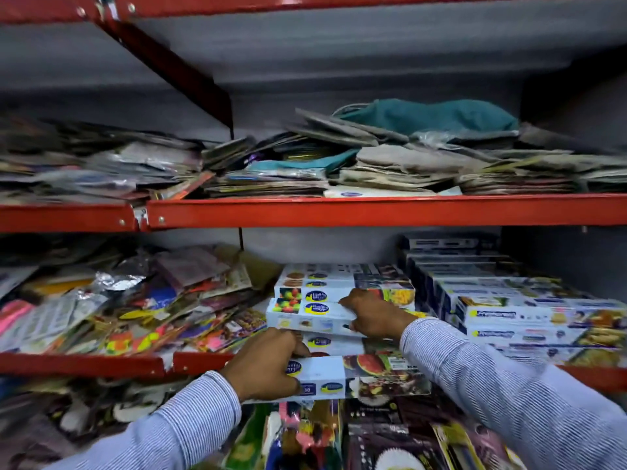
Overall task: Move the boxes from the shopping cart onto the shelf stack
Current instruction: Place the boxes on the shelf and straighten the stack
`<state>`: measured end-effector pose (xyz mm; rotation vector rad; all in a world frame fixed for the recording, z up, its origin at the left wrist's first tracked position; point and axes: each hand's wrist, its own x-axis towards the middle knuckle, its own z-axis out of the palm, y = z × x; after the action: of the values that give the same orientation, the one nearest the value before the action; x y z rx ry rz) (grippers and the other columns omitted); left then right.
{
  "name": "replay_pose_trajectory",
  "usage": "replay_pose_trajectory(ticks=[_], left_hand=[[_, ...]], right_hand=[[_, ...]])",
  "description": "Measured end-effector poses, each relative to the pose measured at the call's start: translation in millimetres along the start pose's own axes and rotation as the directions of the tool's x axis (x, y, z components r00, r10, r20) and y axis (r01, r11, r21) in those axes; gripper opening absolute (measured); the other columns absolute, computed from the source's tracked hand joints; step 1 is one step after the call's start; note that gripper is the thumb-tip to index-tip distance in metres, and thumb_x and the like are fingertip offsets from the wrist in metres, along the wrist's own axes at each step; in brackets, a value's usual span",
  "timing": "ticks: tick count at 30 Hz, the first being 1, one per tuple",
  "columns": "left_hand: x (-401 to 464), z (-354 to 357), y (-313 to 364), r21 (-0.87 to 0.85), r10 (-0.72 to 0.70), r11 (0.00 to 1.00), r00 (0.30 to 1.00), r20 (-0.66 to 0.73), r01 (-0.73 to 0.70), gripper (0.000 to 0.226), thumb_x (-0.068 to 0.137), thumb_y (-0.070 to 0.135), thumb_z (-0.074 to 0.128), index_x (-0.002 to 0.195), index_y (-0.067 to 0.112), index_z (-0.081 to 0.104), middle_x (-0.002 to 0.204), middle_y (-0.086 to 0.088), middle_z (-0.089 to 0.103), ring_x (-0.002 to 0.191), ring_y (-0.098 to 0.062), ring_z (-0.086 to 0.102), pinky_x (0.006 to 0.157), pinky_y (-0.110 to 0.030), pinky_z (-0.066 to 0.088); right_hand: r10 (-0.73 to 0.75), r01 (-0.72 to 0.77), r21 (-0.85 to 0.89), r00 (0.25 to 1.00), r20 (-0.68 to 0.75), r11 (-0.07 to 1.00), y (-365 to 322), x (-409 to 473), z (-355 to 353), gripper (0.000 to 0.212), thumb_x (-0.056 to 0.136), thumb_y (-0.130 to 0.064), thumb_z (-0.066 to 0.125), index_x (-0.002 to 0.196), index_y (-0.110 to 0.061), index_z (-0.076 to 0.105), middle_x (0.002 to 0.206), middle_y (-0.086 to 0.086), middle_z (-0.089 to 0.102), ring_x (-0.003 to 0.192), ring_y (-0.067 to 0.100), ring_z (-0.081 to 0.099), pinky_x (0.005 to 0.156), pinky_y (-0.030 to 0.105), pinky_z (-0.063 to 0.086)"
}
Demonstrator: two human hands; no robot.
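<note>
Meanwhile, both hands were busy at the middle shelf (373,212) of a red-framed rack, each arm in a striped pale-blue sleeve (509,395). The left hand (268,362) had its grip closed around the left end of a long white box (353,376) printed with fruit pictures and a blue-and-yellow logo — fingers over the top, thumb below — and held it level at the shelf's front edge, at the foot of the stack. The right hand (376,317) lay higher up, its grip folded over the front face of another box (305,315) of the same kind, which sat on the stack of boxes (339,283) in the centre of the shelf; fingers on top, thumb pressed against the front. To the right, touching or nearly touching that stack, stood a taller pile of blue-and-white boxes (529,310) — their print was too blurred to read. Loose bright packets (129,310) lay in a heap on the left part of the same shelf. On the shelf above, flat grey packets (390,164) were piled with a teal cloth bag (431,115) lying on top. Below the hands, more dark packets (390,435) stood upright. No shopping cart was in view.
</note>
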<state>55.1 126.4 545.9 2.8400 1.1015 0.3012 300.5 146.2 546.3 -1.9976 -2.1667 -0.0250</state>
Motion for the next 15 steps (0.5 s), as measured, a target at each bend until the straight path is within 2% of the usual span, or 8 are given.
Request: replay_pose_trajectory(ticks=[6, 9, 12, 15], left_hand=[[19.4, 2.4, -10.9, -0.004, -0.02, 1.0, 1.0, 0.024, 0.02, 0.052, 0.078, 0.031, 0.077, 0.128, 0.026, 0.064, 0.126, 0.004, 0.068, 0.115, -0.017, 0.06, 0.091, -0.026, 0.05], [27.3, 5.8, -11.7, -0.012, -0.017, 1.0, 0.999, 0.035, 0.017, 0.048, 0.078, 0.029, 0.077, 0.125, 0.025, 0.066, 0.123, 0.0, 0.07, 0.113, -0.022, 0.06, 0.092, -0.032, 0.052], [39.0, 10.6, -13.7, -0.016, -0.023, 1.0, 0.999, 0.045, 0.024, 0.051, 0.079, 0.029, 0.077, 0.128, 0.025, 0.064, 0.127, 0.0, 0.067, 0.117, -0.023, 0.058, 0.094, -0.034, 0.051], [53.6, 16.2, -15.2, -0.032, -0.025, 0.999, 1.0, 0.015, 0.025, 0.058, 0.078, 0.03, 0.078, 0.133, 0.025, 0.059, 0.133, 0.002, 0.063, 0.122, -0.021, 0.055, 0.098, -0.034, 0.049]], right_hand=[[0.042, -0.041, -0.027, 0.999, 0.005, 0.999, 11.5, 30.1, 23.3, 0.054, 0.09, -0.018, 0.06, 0.14, -0.009, 0.044, 0.136, 0.02, 0.049, 0.128, 0.036, 0.043, 0.109, 0.038, 0.035], [0.038, -0.039, -0.058, 0.999, -0.018, 0.998, 13.8, 31.6, 29.2, 0.055, 0.089, -0.017, 0.063, 0.14, -0.011, 0.045, 0.138, 0.017, 0.05, 0.128, 0.034, 0.043, 0.109, 0.039, 0.038], [0.047, -0.053, -0.047, 0.99, -0.136, 0.997, 15.8, 30.6, 24.4, 0.055, 0.082, -0.008, 0.07, 0.134, -0.017, 0.055, 0.136, 0.01, 0.059, 0.124, 0.029, 0.055, 0.102, 0.039, 0.047], [0.067, -0.067, 0.006, 0.975, -0.213, 0.998, 24.0, 30.2, 18.9, 0.051, 0.081, 0.002, 0.068, 0.126, -0.021, 0.062, 0.124, 0.007, 0.069, 0.107, 0.02, 0.068, 0.092, 0.038, 0.056]])
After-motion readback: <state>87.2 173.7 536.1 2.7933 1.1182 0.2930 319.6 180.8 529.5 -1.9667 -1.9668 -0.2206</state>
